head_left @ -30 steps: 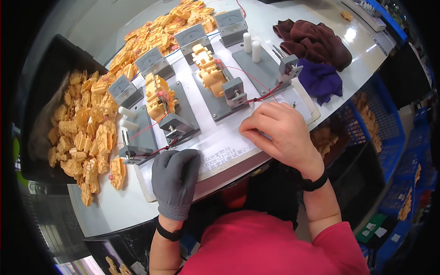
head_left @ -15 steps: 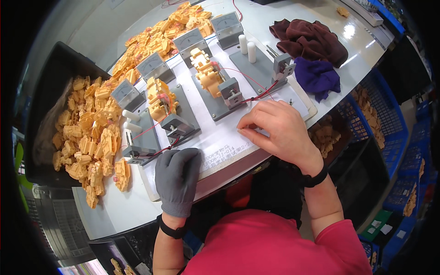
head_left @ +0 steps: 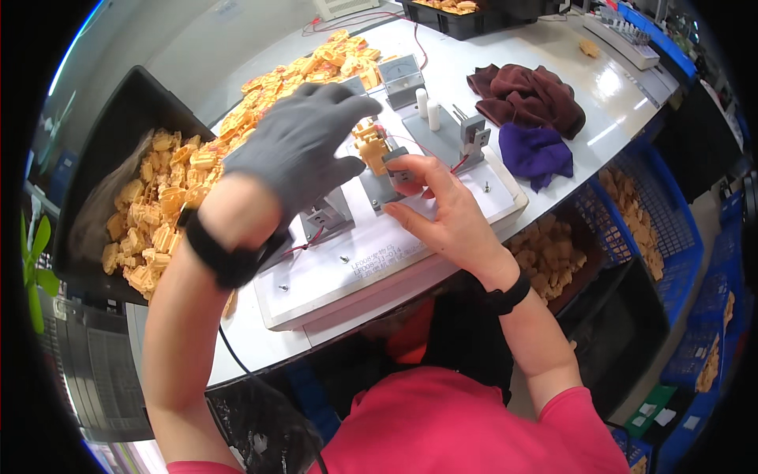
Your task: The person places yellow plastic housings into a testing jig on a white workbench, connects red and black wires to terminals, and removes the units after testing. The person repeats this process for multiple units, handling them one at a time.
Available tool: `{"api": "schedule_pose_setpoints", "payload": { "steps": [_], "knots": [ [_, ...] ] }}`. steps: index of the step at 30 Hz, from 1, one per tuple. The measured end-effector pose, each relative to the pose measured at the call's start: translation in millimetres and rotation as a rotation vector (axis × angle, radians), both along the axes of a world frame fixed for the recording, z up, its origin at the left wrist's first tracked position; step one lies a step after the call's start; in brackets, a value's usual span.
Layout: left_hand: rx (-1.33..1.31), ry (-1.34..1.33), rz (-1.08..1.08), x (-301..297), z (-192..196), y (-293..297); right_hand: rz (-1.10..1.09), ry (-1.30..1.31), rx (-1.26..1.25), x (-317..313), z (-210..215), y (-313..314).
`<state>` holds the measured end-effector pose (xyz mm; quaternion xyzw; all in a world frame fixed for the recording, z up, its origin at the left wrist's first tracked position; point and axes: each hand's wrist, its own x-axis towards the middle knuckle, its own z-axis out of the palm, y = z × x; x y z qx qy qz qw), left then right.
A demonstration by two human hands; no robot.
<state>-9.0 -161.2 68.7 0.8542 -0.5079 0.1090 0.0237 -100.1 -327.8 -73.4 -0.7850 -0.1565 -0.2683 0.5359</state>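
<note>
My left hand (head_left: 304,146), in a grey glove, is raised over the row of test stands with its fingers spread. Its thumb and fingertips are close to a yellow plastic toy-like part (head_left: 369,148) standing on a grey stand. My bare right hand (head_left: 450,209) is at the front of the same stand, its fingers against the small grey block (head_left: 399,162) there. The right thumb points toward the base plate. A grey meter (head_left: 401,79) stands behind. My left hand and forearm hide most of the stands on the left.
Yellow parts (head_left: 166,197) fill a tipped black bin (head_left: 99,150) and spread along the table's back. At right lie a brown cloth (head_left: 537,103) and a purple cloth (head_left: 535,154). Two white posts (head_left: 433,114) rise from the right stand. Blue baskets (head_left: 671,197) stand beyond the table edge.
My left hand has risen from the board's front edge over the stands, and its fingers have spread. My right hand has moved left onto the stand's grey block. The view has shifted slightly.
</note>
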Motion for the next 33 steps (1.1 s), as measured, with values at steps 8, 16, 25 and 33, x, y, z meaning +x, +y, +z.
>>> {"api": "schedule_pose_setpoints", "payload": {
  "steps": [8,16,25,33],
  "knots": [
    [0.475,-0.016,0.071,14.5,-27.5,-51.2,0.05,-0.048,0.122,-1.7,-4.5,-3.2],
    [0.45,-0.007,-0.001,6.3,-14.4,-48.5,0.034,-0.161,0.068,2.6,-7.9,-2.3],
    [0.464,0.012,-0.071,29.4,-20.5,-44.3,0.003,-0.188,0.052,3.7,-11.2,-3.0],
    [0.008,0.264,-0.095,-34.5,62.2,-21.2,-0.105,-0.265,-0.009,-1.5,-14.4,-5.2]
  ]
}}
